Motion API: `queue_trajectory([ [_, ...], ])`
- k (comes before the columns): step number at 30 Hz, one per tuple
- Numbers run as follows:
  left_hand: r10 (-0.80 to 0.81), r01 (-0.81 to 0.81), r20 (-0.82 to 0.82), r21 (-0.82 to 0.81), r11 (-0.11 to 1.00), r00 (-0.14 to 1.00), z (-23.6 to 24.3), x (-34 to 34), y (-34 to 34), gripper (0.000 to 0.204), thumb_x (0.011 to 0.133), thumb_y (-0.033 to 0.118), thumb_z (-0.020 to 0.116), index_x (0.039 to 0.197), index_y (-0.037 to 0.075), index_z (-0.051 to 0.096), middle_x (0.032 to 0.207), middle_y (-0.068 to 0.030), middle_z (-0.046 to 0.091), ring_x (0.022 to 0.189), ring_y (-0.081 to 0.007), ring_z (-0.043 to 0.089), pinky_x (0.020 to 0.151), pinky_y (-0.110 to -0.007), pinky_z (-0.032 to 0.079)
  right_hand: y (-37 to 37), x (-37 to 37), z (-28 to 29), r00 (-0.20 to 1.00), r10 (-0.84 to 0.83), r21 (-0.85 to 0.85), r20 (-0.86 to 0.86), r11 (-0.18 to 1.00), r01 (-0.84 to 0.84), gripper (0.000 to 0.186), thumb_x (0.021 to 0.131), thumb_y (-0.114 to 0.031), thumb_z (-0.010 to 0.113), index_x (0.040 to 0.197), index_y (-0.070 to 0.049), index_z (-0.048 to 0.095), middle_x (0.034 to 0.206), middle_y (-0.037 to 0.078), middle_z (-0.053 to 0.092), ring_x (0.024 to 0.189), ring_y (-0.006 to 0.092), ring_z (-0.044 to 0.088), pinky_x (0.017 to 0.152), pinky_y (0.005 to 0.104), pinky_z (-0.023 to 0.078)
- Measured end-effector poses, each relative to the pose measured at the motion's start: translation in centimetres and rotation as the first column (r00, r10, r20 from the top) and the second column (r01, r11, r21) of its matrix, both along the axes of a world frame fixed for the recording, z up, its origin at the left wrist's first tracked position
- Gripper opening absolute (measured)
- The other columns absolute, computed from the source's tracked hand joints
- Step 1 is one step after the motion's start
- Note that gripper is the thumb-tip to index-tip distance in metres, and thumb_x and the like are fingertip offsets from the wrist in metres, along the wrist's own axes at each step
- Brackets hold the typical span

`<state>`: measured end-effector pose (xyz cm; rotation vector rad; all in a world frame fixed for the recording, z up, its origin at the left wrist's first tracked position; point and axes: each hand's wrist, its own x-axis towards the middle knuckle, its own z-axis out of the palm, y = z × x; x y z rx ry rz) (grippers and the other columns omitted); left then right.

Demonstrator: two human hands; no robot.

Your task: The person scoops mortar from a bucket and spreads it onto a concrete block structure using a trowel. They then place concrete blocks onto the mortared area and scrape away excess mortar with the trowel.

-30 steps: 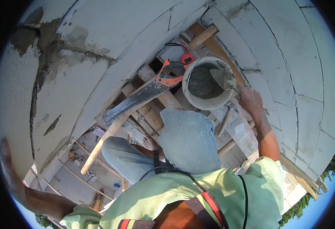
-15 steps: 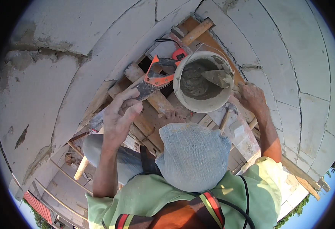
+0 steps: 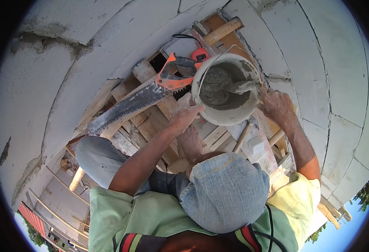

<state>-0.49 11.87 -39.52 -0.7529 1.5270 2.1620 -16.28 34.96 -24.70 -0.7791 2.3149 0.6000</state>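
Observation:
A pale bucket (image 3: 213,116) stands in front of me with wet grey mortar (image 3: 218,84) inside. My left hand (image 3: 186,113) is closed on the bucket's near left rim, thumb along the edge. At the opposite side, my right hand (image 3: 277,105) is closed around the handle of a trowel, mostly hidden by the fingers. The mortar-coated trowel blade (image 3: 241,87) reaches over the rim into the bucket, tilted above the mortar. A handsaw (image 3: 130,105) with an orange and black grip lies left of the bucket, close to my left hand.
Pale block walls (image 3: 340,84) close in on both sides and meet ahead. Behind the bucket lie a red tape measure (image 3: 200,54) and a round wooden pole (image 3: 223,31). A wooden-handled tool (image 3: 244,135) lies by the bucket's near side. Wooden poles and planks with gaps lie below.
My left hand has moved right, from over the saw blade onto the bucket rim. The saw blade is now uncovered. The trowel blade has turned in the bucket, showing a narrower face.

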Motion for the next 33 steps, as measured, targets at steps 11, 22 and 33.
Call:
queue_trajectory([
  [11, -0.158, 0.141, -0.054, -0.238, 0.961, 0.986, 1.8, -1.3, 0.8, 0.032, 0.08, 0.019, 0.071, 0.1, -0.003, 0.06, 0.081, -0.0149, 0.067, 0.076, -0.0232, 0.068, 0.069, -0.039, 0.054, 0.8, 2.1, -5.3, 0.829, 0.438, 0.124, -0.349, 0.898, -0.422, 0.022, 0.079, -0.016, 0.065, 0.098, -0.006, 0.07, 0.089, 0.006, 0.064, 0.093, 0.0214, 0.059, 0.081, 0.0359, 0.046],
  [22, -0.199, 0.118, -0.261, -0.297, 0.947, 0.945, 1.4, -0.9, 1.9, 0.029, 0.079, 0.019, 0.072, 0.093, -0.001, 0.058, 0.081, -0.0159, 0.065, 0.075, -0.0266, 0.064, 0.072, -0.041, 0.051, 0.3, 4.9, -6.4, 0.925, 0.288, -0.025, -0.248, 0.952, -0.304, 0.021, 0.077, -0.015, 0.067, 0.096, -0.006, 0.069, 0.094, 0.01, 0.064, 0.098, 0.0231, 0.058, 0.082, 0.0387, 0.046],
  [33, -0.254, 0.223, -0.127, -0.217, 0.95, 0.959, 2.6, -1.4, 0.8, 0.031, 0.08, 0.019, 0.072, 0.098, -0.003, 0.06, 0.086, -0.016, 0.067, 0.08, -0.025, 0.065, 0.076, -0.04, 0.051, 2.8, 5.1, -5.6, 0.968, -0.25, -0.403, 0.007, 0.885, 0.231, 0.045, 0.077, -0.03, 0.079, 0.119, -0.017, 0.067, 0.107, 0.013, 0.065, 0.108, 0.0325, 0.062, 0.092, 0.0462, 0.049],
])
